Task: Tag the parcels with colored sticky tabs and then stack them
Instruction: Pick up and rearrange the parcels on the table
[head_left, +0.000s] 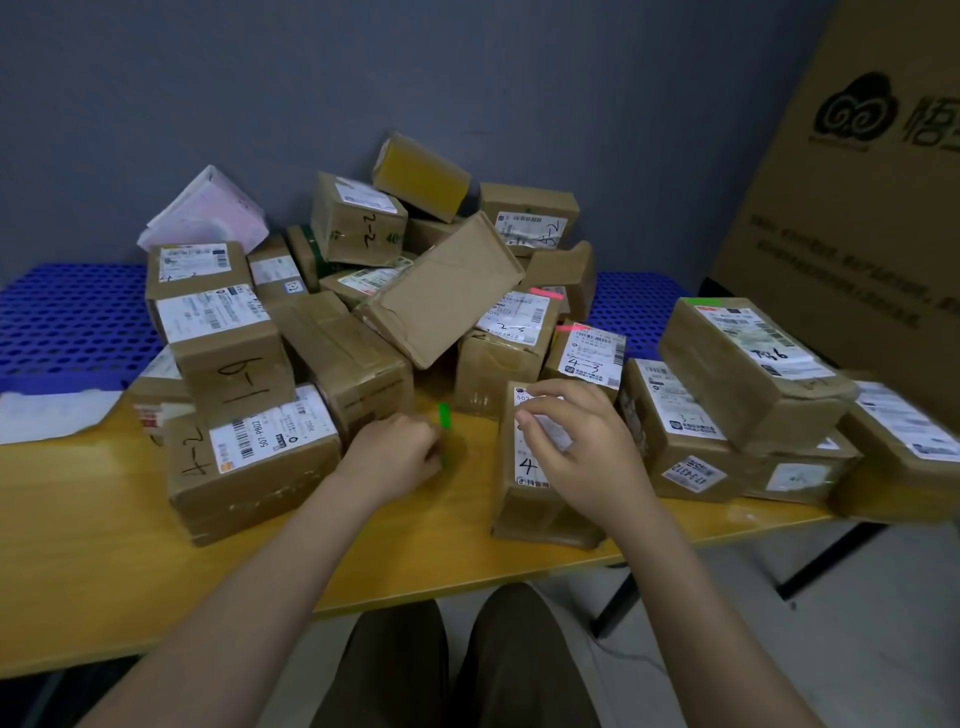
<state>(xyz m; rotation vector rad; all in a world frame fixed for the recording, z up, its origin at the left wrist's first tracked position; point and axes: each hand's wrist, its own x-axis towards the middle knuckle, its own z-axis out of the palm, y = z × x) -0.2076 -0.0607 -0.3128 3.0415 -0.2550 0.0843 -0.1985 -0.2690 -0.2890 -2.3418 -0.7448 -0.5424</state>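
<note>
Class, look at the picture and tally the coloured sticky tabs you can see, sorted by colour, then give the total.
Green tabs: 2, one in the left hand at, one on a parcel at
Pink tabs: 2, at and
Total: 4

The left hand's fingers (434, 451) are curling over whatever green piece they are pinching, hiding most of it. The large carton (857, 208) at far right is running off the edge, its small print blurring. The right hand (576, 441) is covering part of the near parcel's label (527, 462).
</note>
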